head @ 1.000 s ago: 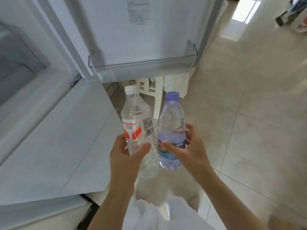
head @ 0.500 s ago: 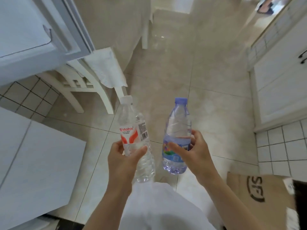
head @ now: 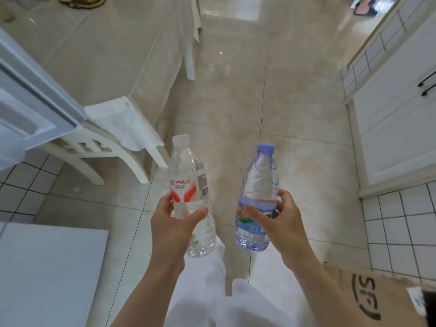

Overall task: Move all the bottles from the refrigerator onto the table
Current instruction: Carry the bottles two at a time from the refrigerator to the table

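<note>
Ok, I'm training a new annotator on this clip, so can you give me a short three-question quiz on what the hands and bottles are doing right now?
1. True or false: the left hand grips the white-capped bottle and the right hand grips the blue-capped bottle.
2. Multiple choice: the table lies A) ahead and to the left, B) by the cardboard box, C) out of view.
3. Fill in: both bottles are held roughly ____, caps up.

Key: 1 true. 2 A. 3 upright.
</note>
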Demonstrator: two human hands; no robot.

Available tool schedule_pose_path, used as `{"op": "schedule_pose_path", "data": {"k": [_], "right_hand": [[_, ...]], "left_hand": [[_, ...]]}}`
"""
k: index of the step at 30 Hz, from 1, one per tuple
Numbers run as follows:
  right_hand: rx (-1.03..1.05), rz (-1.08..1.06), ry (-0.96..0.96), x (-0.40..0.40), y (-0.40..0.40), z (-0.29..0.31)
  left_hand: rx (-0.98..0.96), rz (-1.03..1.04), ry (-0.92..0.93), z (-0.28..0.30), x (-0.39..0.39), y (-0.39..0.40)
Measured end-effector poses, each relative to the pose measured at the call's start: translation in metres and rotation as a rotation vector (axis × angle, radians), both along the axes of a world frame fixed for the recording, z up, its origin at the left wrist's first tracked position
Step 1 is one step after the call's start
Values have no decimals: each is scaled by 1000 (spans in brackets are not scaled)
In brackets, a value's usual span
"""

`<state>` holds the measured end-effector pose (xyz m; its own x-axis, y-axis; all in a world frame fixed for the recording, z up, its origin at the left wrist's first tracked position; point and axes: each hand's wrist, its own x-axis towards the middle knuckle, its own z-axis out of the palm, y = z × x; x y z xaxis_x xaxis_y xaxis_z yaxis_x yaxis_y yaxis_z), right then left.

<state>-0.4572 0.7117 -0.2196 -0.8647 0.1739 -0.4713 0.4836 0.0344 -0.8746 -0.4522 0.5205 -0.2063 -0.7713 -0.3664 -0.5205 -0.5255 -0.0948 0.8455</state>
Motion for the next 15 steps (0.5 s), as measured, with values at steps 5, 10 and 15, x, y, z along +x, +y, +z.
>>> {"op": "schedule_pose_path", "data": {"k": [5,10,15], "right_hand": [[13,47,1,-93,-5,-1],[23,71,22,-188,-16,6],[10,112,34,-269,-25,10]], "left_hand": [[-14,9,30,-2,-92,-9],[-24,21,61,5,-184,-25],[-39,72,77,8,-256,-35]]}}
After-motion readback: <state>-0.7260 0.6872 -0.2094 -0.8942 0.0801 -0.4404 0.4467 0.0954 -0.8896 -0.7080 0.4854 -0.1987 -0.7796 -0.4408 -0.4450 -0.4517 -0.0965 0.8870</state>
